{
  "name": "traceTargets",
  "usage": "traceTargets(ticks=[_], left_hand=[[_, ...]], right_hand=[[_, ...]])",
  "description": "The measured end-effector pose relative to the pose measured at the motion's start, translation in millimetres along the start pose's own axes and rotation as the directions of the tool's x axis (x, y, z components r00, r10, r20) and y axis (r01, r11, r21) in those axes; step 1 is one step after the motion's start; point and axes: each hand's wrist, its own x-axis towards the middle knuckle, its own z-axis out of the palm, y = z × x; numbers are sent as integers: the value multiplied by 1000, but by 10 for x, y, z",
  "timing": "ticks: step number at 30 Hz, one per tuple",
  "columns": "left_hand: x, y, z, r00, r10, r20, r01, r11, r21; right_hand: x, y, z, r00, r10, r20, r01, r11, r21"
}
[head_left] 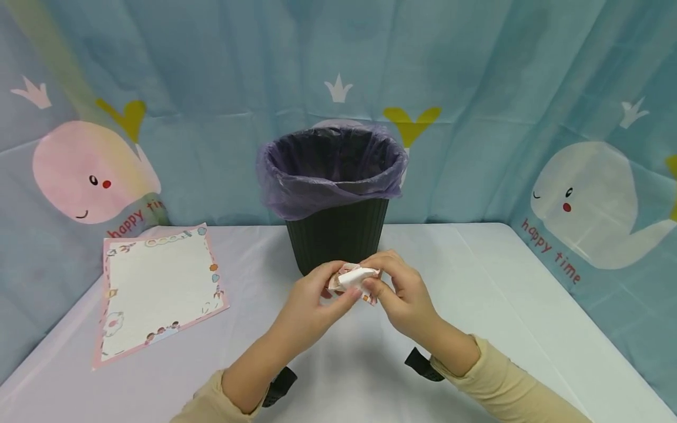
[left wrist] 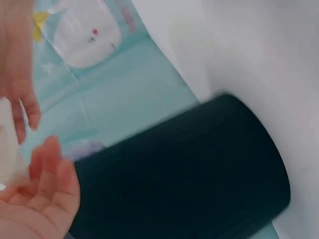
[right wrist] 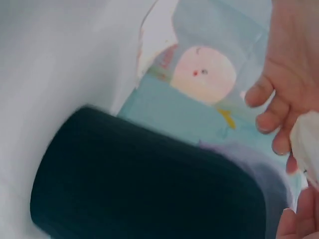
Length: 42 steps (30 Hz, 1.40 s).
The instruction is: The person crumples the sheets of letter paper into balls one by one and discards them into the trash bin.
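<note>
Well, arms: both reach in from the lower corners of the head view, beige sleeves [head_left: 515, 376] at the forearms, hands meeting over the white table [head_left: 455, 294], in front of the bin [head_left: 338, 235]. A black strap [head_left: 280, 386] shows under the left wrist, and another near the right cuff.
Left hand [head_left: 307, 302]: turned inward, fingers bent behind the crumpled packet [head_left: 354, 277] and thumb across its front, the gap between them narrow and filled by it.
Right hand [head_left: 404, 288]: index finger bent over the packet's upper edge, thumb against its near face, pinching it; both hands have hold at once.
Crumpled packet: white with pinkish and orange print, between the two sets of fingertips, apart from the bin; partly covered by fingers.
Bin: dark, ribbed, upright on the table, narrower at the base.
Liner [head_left: 330, 197]: thin purple plastic, folded out over the rim and lining the inside; the bottom is hidden.
Sheet [head_left: 164, 288]: white, pink-bordered, lying left of the bin.
Curtain [head_left: 211, 117]: blue, printed with whales, behind everything.
</note>
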Motion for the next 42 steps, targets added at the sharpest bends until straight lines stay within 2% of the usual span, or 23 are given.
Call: traceTargets(ticks=[3, 5, 7, 11, 14, 17, 22, 25, 27, 30, 33, 35, 38, 40, 42], left_hand=[[-10, 54, -10, 999, -11, 53, 12, 1000, -25], [-7, 72, -43, 996, -33, 84, 39, 997, -72], [-8, 76, -88, 993, -51, 104, 62, 992, -106], [-25, 83, -151, 989, -84, 123, 103, 982, -159], [-32, 105, -150, 986, -106, 125, 131, 969, -208], [-36, 128, -124, 984, -138, 117, 162, 960, -227], [-27, 158, -74, 975, -199, 102, 219, 937, -271], [-17, 166, -61, 976, -178, 122, 207, 933, -294], [-23, 160, -83, 978, -126, 163, 170, 942, -289], [-53, 132, -169, 966, -22, 257, 87, 966, -245], [-79, 92, -272, 951, 96, 295, -57, 989, -138], [-87, 68, -315, 942, 172, 288, -161, 985, -62], [-89, 35, -334, 918, 305, 254, -319, 948, 12], [-81, 11, -321, 884, 405, 233, -420, 908, 17], [-67, -11, -302, 837, 509, 202, -526, 850, 36]], right_hand=[[19, -33, 32, 1000, -23, -21, 22, 1000, -19], [39, -49, 23, 999, -36, 21, 37, 998, -49], [62, -72, -14, 995, -21, 96, 29, 996, -90], [116, -117, -113, 961, 41, 273, 4, 987, -163], [167, -156, -155, 934, 82, 348, -12, 980, -198], [201, -189, -171, 919, 99, 381, -16, 976, -216], [210, -191, -171, 909, 81, 409, 23, 969, -245], [202, -177, -168, 912, 41, 407, 81, 958, -277], [191, -176, -182, 920, 24, 392, 94, 955, -280], [173, -180, -214, 924, 30, 382, 69, 967, -244], [164, -202, -245, 911, 80, 405, -22, 989, -148], [152, -222, -252, 894, 117, 433, -83, 992, -96], [143, -270, -259, 869, 146, 473, -148, 988, -32], [146, -298, -254, 856, 139, 497, -150, 989, -18], [146, -315, -245, 846, 129, 517, -145, 989, -9]])
